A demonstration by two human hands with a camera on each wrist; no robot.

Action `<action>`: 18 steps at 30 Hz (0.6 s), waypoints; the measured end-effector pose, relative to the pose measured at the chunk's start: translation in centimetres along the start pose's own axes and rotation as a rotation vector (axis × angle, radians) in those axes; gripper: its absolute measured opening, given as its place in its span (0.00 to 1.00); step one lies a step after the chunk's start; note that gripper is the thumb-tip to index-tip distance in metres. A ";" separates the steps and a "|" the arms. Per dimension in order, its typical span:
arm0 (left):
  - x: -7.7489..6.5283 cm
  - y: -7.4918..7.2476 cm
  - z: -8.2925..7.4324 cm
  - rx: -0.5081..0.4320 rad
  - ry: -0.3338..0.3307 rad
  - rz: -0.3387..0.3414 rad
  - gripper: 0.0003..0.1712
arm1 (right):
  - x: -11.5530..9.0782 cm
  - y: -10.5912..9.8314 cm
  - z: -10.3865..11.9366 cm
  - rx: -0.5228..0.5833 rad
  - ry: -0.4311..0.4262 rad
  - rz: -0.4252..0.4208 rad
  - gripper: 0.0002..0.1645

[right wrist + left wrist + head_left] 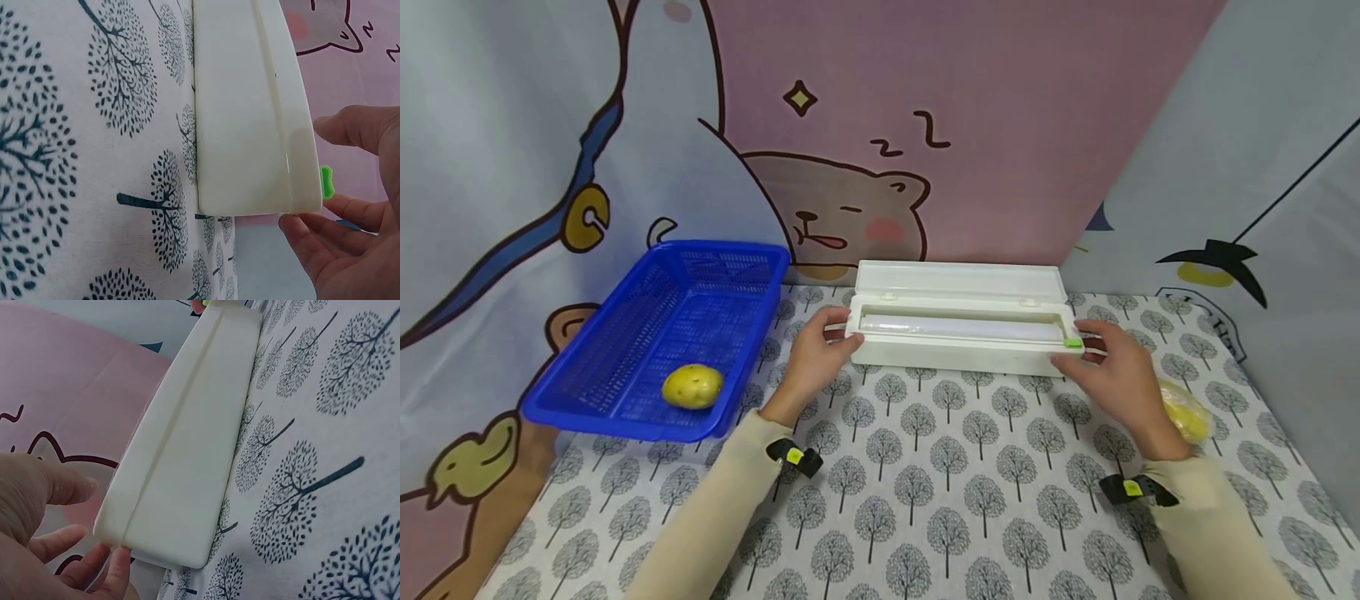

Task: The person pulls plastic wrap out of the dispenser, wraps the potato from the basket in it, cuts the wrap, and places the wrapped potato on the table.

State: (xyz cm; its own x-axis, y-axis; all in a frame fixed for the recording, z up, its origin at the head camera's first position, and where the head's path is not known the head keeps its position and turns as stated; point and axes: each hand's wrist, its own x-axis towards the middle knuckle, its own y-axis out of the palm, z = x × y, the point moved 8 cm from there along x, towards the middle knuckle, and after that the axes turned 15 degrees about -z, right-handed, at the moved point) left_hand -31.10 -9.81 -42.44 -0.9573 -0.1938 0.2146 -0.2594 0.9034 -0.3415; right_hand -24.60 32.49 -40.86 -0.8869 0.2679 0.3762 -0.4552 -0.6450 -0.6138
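Observation:
A long white cling film dispenser (958, 354) lies on the patterned cloth, lid (958, 282) tipped back. Inside shows a pale film roll (955, 327); a green slide cutter (1072, 342) sits at its right end. My left hand (818, 354) holds the left end, thumb at the front corner; in the left wrist view, fingertips (119, 559) touch that end. At the opposite end my right hand (1116, 371) holds the box, its thumb near the front corner. Fingertips (294, 225) rest against the end face in the right wrist view, close to the green cutter.
To the left stands a blue plastic basket (700, 321) with a yellow potato (692, 387) in it. Something yellow in clear wrap (1187, 412) lies beyond my right wrist, partly hidden. A printed cartoon curtain (985, 125) hangs right behind the dispenser.

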 end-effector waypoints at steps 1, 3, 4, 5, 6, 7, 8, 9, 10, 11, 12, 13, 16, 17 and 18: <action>0.0 0.0 0.0 -0.001 0.005 0.001 0.26 | 0.0 0.0 0.0 -0.002 -0.003 -0.001 0.44; 0.0 0.0 -0.3 -0.002 0.028 0.007 0.26 | 0.2 0.0 0.1 0.001 -0.010 -0.003 0.44; 0.1 0.0 -0.4 0.003 0.043 0.010 0.26 | 0.2 0.0 0.1 0.007 -0.014 -0.004 0.43; 0.1 0.0 -0.5 0.010 0.061 0.013 0.26 | 0.3 0.0 0.1 0.015 -0.019 -0.003 0.43; 0.1 0.0 -0.6 0.015 0.080 0.018 0.25 | 0.4 0.0 0.1 0.024 -0.026 -0.002 0.42; 0.2 0.1 -0.8 0.018 0.102 0.024 0.25 | 0.5 0.1 0.1 0.034 -0.035 -0.002 0.42; 0.2 0.2 -0.9 0.023 0.126 0.030 0.24 | 0.6 0.1 0.1 0.045 -0.045 -0.002 0.41; 0.2 0.3 -1.1 0.033 0.148 0.035 0.23 | 0.7 0.1 0.1 0.053 -0.057 -0.003 0.41; 0.3 0.4 -1.2 0.042 0.171 0.041 0.23 | 0.8 0.1 0.2 0.056 -0.072 -0.005 0.40; 0.3 0.5 -1.3 0.051 0.195 0.047 0.22 | 1.0 0.1 0.3 0.055 -0.090 -0.008 0.39; 0.4 0.6 -1.4 0.059 0.217 0.052 0.21 | 1.1 0.1 0.4 0.059 -0.109 -0.012 0.38; 0.4 0.7 -1.5 0.070 0.243 0.055 0.21 | 1.3 0.2 0.5 0.053 -0.133 -0.020 0.37; 0.6 1.0 -1.9 0.128 0.323 0.047 0.21 | 1.6 0.2 1.1 0.037 -0.183 -0.037 0.34; 0.7 1.1 -2.1 0.146 0.353 0.043 0.21 | 1.7 0.3 1.4 0.033 -0.199 -0.040 0.34; 0.8 1.2 -2.3 0.160 0.380 0.042 0.21 | 1.8 0.4 1.6 0.036 -0.209 -0.039 0.34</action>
State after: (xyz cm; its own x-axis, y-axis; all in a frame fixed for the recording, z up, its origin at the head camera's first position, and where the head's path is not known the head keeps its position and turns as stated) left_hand -31.84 -7.97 -40.54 -0.8599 0.0238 0.5099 -0.2667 0.8307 -0.4886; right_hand -26.30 31.55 -39.29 -0.8312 0.1416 0.5376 -0.4829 -0.6630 -0.5721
